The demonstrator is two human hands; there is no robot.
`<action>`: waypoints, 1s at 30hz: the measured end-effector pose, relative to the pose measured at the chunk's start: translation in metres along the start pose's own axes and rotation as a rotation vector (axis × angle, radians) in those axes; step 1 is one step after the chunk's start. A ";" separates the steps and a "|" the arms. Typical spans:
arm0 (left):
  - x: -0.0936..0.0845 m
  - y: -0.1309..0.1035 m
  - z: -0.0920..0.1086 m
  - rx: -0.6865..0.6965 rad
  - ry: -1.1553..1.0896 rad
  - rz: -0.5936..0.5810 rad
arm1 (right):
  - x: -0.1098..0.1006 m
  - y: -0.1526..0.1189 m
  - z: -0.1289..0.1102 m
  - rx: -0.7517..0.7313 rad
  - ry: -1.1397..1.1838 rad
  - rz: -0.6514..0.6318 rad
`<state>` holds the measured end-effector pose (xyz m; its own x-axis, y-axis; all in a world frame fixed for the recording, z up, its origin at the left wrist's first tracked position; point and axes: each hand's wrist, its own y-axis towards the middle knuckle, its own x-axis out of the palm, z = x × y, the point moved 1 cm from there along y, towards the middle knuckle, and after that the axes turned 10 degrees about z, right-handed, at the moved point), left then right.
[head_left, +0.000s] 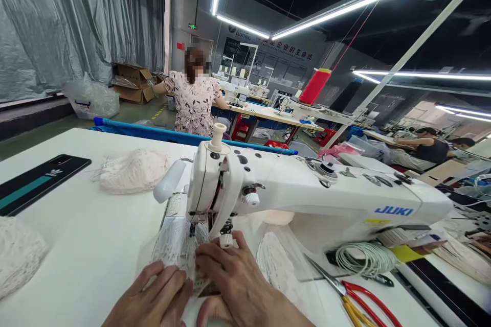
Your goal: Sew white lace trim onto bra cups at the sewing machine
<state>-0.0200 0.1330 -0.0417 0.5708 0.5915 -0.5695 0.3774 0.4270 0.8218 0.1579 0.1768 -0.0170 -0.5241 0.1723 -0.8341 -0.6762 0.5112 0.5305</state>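
Observation:
White lace fabric (169,242) lies under the needle area of a white JUKI sewing machine (299,184). My left hand (155,294) rests on the near edge of the lace, fingers curled and pressed together on it. Close beside it, my right hand (233,278) grips the lace just in front of the needle, its fingers bent and partly under the machine's white tension knob. The fingertips of both hands are partly hidden. More sheer white fabric and a lace cup piece (274,258) lie to the right of my right hand, beneath the machine arm.
Red-and-yellow-handled scissors (341,286) lie at the right beside a coil of pale cord (366,259). A dark phone (46,181) and lace pieces (132,171) are on the left tabletop. A red thread cone (315,87) stands behind; a person (195,99) works beyond.

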 end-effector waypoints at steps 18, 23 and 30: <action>0.035 -0.009 -0.046 0.011 0.022 -0.089 | 0.005 0.010 0.016 0.027 -0.305 0.144; 0.029 -0.008 -0.041 0.043 0.081 -0.051 | 0.005 0.007 0.013 -0.009 -0.278 0.076; 0.018 -0.008 -0.030 0.133 0.151 -0.106 | 0.016 -0.005 0.016 -0.121 -0.111 0.144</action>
<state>-0.0345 0.1607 -0.0590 0.4111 0.6482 -0.6409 0.5274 0.4043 0.7472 0.1612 0.1907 -0.0351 -0.5644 0.3310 -0.7563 -0.6589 0.3713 0.6542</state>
